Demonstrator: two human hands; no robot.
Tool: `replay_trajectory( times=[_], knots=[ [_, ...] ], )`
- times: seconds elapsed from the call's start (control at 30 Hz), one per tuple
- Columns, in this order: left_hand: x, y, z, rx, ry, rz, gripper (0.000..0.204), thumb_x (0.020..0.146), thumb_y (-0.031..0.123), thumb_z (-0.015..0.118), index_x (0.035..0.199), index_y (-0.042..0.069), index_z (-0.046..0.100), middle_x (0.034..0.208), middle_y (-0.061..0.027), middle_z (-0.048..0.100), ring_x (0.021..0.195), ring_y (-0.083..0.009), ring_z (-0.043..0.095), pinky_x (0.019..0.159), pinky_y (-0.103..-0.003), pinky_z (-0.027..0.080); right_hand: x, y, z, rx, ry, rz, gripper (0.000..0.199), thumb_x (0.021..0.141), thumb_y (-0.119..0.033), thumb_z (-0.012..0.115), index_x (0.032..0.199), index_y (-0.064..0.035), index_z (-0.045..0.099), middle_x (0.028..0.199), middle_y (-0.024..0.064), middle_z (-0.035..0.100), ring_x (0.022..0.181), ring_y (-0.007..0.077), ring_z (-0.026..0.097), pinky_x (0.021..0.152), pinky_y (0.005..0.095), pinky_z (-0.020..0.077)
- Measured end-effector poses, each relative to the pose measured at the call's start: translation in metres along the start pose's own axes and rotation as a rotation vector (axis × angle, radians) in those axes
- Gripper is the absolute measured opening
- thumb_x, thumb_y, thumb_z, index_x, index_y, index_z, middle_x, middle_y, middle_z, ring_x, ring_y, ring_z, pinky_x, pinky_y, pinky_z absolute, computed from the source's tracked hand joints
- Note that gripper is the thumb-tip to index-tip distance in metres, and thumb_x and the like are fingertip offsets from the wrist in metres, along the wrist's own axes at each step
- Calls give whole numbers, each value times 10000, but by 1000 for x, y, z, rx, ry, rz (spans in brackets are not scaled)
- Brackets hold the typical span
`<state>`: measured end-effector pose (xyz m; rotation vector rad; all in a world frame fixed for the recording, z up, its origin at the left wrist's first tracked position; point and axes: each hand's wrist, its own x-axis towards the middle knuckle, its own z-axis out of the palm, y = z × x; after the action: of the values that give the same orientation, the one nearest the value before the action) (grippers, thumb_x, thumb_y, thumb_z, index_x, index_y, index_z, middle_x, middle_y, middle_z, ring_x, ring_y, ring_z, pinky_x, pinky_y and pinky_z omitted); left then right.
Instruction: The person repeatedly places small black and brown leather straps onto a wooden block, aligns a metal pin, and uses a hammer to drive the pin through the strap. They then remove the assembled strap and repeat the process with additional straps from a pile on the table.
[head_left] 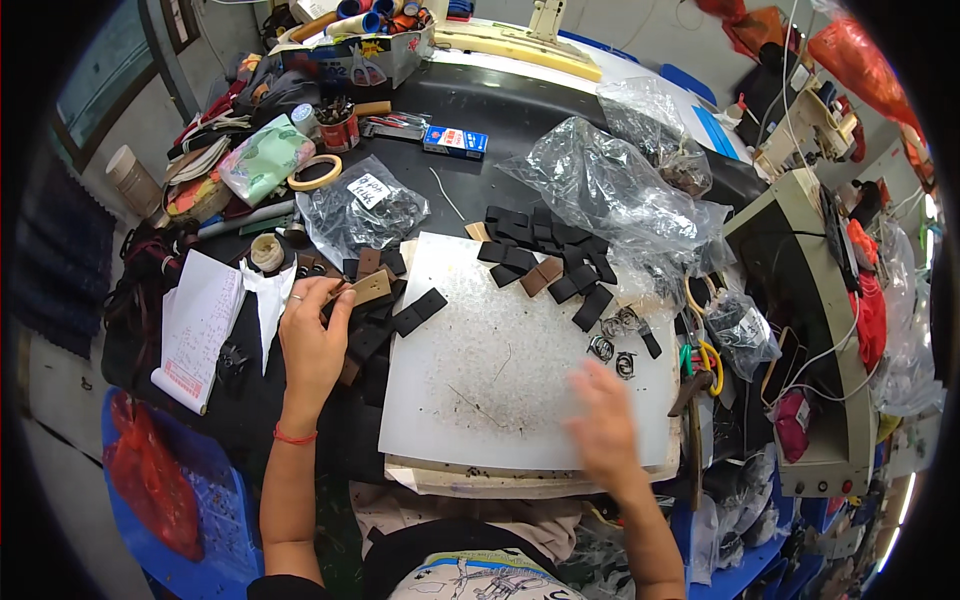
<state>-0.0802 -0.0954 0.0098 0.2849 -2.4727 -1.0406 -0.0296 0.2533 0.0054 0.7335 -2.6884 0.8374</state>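
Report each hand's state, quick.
Left hand: closed on a brown leather strip.
Right hand: blurred over the white cutting board, fingers open, holding nothing visible.

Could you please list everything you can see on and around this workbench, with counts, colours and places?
White cutting board: one, white, scuffed, centre of the bench.
Black strips: a pile, count unclear, black with a few brown, at the board's far edge.
Metal buckles: several, silver, on the board's right side.
Clear plastic bags: several, transparent, behind and right of the board.
Tape roll: one, tan, far left.
Notepad: one, white, left edge.
Scissors: one pair, yellow handles, right of the board.
Left hand: holding a tan strip.
Right hand: blurred, over the board near the buckles, holding nothing visible.
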Motion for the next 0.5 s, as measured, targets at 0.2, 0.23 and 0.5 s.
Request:
replay_trajectory(
  times=[0.2,0.23,0.5],
  knots=[
    [-6,-2,-9,-33,106,99,116,884,103,658,954,11,674,844,-102,617,764,-239,585,675,-347,461,53,-46,67,-153,-289,-97,794,883,-433,612,1487,-26,295,1542,229,255,1447,392,219,1168,539,163],
    [-9,-2,-9,-37,87,85,111,881,97,658,953,14,674,840,-102,613,767,-242,585,677,-350,461,55,-72,70,17,-441,-218,763,891,-459,592,1459,-16,339,1535,220,273,1438,390,237,1157,564,168],
    [-37,46,13,-213,-305,206,80,847,79,687,910,29,690,804,-70,623,657,-157,548,560,-283,429,36,-131,24,819,-377,-358,409,888,-181,690,1235,13,595,1189,160,635,1074,289,629,852,385,518]
  ],
)
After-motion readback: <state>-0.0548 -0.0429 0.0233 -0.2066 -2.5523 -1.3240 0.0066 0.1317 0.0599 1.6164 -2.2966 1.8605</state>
